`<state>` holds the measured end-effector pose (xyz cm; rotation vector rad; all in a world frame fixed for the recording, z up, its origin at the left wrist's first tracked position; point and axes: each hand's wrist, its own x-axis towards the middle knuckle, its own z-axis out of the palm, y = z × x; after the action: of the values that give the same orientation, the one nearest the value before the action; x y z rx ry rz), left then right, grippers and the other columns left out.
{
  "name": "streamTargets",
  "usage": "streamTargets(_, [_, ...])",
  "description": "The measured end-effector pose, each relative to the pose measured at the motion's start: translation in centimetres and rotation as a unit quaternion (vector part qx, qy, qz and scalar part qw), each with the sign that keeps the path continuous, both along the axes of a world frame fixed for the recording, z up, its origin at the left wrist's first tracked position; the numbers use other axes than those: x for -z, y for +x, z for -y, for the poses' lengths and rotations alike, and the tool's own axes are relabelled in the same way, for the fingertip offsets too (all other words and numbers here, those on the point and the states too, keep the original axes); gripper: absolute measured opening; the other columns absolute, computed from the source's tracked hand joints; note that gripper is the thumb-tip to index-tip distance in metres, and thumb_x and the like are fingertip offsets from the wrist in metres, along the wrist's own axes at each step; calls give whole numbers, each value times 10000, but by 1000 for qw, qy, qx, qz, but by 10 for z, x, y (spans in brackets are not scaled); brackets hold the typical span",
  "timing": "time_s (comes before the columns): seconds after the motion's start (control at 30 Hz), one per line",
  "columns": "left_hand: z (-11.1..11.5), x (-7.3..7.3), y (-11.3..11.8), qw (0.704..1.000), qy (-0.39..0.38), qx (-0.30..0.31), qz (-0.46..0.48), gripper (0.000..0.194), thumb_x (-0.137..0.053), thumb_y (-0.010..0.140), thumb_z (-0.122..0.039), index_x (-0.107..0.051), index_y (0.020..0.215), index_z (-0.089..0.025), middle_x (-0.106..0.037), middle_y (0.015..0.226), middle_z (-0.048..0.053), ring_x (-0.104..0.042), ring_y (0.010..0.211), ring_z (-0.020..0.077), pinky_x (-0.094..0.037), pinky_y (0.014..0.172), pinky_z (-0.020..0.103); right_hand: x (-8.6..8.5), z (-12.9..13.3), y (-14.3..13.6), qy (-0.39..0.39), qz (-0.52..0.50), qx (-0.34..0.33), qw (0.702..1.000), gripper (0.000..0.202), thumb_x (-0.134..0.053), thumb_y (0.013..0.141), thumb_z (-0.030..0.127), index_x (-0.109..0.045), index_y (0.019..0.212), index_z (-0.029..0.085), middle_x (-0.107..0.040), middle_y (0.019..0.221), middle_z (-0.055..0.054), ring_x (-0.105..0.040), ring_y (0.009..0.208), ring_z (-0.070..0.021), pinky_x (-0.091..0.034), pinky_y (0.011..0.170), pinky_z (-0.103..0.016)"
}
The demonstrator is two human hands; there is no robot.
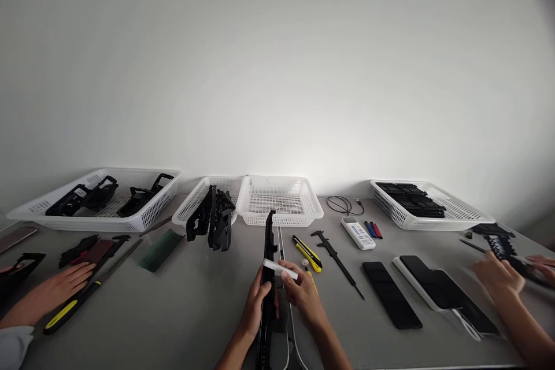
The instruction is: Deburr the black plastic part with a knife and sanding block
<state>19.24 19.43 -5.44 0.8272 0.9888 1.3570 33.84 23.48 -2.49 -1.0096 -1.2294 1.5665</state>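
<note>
In the head view, my left hand [252,310] is closed around a long black plastic part [269,240], held on edge and pointing away from me. Its upper edge carries small tabs and notches. A flat white bar [274,266] is pinched in my right hand [300,292] and lies across the black part, apparently touching it. Just right of my hands, on the grey table [208,306], are a yellow utility knife [307,253] and a dark caliper [337,263]. White cables [291,318] run beneath my right hand.
White baskets with black parts stand at left [143,217], mid-left [179,214] and right [399,221]; another basket [280,218] is ahead. Phones [392,295] and a white device [358,233] lie right. Other people's hands work at left [60,286] and right [498,274].
</note>
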Motion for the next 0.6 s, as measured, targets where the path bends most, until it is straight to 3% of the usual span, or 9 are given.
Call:
streamTargets(0.1, [-1,3,-3,1000,1,-11,-24,736,-661,900,-541,-510,1531,-194,-660,671,-5,-602,545,191,-538,556,305,1,-1,-1,-44,8,-69,997,661,-546,866,838,-677,852,190,-326,411,98,-201,351,-74,-197,370,-229])
streamTargets(0.2, [-2,5,-4,1000,11,-18,-23,652,-700,875,-521,-604,1439,-209,-684,706,9,-653,621,206,-555,620,304,-1,-3,3,-56,52,-112,991,681,-407,920,851,-548,673,233,-348,372,78,-198,318,-75,-196,361,-231])
streamTargets(0.33, [-1,-2,-1,1000,11,15,-16,675,-666,906,-542,-562,1476,-195,-637,612,-17,-602,509,180,-528,540,285,-7,-18,15,-18,157,-108,982,699,-437,862,890,-458,597,243,-381,384,49,-300,347,-94,-211,386,-243])
streamTargets(0.5, [1,-12,3,999,33,31,-2,725,-574,966,-561,-443,1563,-171,-597,568,-35,-544,434,162,-497,460,269,-9,-33,22,13,163,-17,986,692,-542,785,894,-392,594,246,-362,455,62,-312,411,-87,-227,415,-247])
streamTargets(0.6, [1,-11,2,999,35,15,-2,720,-571,970,-563,-444,1560,-170,-611,581,-29,-554,444,159,-496,465,261,-8,-30,19,29,158,-70,985,678,-506,841,868,-436,621,231,-387,466,56,-325,415,-89,-230,426,-253])
